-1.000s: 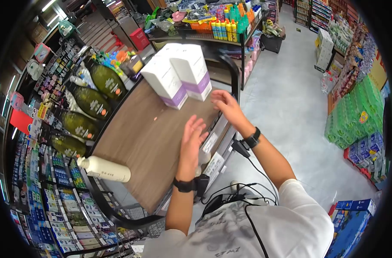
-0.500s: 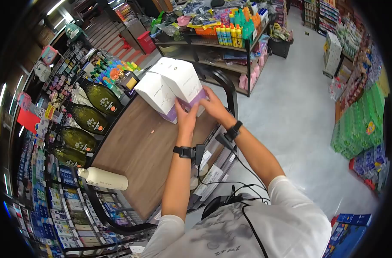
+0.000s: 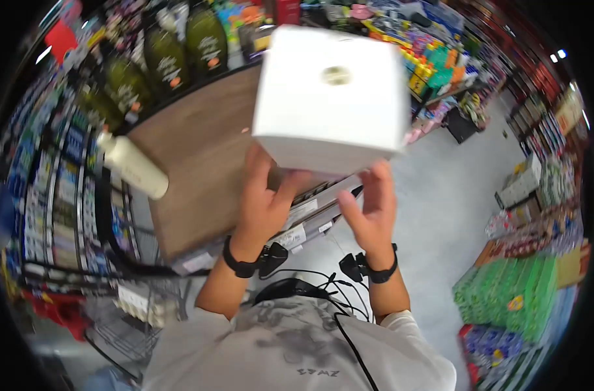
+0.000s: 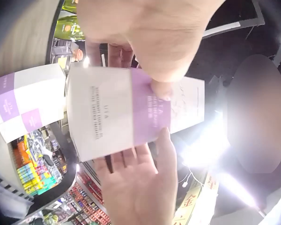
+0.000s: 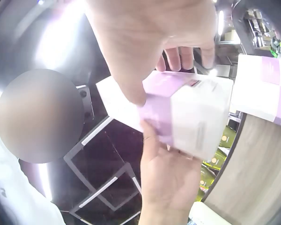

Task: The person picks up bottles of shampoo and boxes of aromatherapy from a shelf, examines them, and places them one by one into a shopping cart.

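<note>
White-and-purple box (image 3: pixel 329 91) held high between left hand (image 3: pixel 261 202) and right hand (image 3: pixel 369 212), fingers (image 3: pixel 380 179) clasping it.

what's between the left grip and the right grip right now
The white and purple box: left grip and right grip clasp it from opposite sides, plainest in both wrist views.

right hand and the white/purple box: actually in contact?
Touching. The right wrist view shows the right hand with its thumb pressed on the box and its fingers over the far edge.
</note>
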`<state>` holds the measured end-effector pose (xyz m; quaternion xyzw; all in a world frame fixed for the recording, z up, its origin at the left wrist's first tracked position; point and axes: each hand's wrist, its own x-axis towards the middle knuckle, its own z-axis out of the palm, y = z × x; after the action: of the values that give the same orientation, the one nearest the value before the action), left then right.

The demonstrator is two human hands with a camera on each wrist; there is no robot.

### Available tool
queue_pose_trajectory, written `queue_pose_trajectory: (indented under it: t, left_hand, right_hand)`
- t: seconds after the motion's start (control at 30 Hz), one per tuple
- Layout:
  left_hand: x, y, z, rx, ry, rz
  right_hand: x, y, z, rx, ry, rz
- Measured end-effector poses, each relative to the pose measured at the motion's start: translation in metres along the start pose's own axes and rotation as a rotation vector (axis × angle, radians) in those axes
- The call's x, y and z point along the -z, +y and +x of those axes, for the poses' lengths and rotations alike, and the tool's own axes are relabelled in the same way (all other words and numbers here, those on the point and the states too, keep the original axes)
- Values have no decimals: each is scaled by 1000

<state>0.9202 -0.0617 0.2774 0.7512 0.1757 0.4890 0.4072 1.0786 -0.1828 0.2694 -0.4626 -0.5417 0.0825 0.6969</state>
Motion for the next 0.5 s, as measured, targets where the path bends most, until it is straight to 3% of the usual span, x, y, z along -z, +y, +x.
queue_pose_trajectory:
  t: [0.03, 0.1, 0.13, 0.27, 0.4, 0.5]
  left_hand:
    - [12, 15, -4, -83, 11, 55]
    - [21, 32, -14, 10, -48, -268]
    - [25, 36, -18, 42, -77, -430]
    - [55, 11, -85, 188, -16, -235]
    - [106, 33, -167, 450, 26, -333]
    - [152, 68, -205, 649, -32, -346]
  right_hand:
    - [2, -4, -3, -142, -78, 77]
    - [0, -7, -3, -408, -271, 225]
    - [-14, 6, -7, -345, -282, 360]
    - [-59, 5, -40, -511, -362, 501]
    - [-83, -11, -76, -666, -701, 607]
    - [-113, -19, -90, -543, -962, 606]
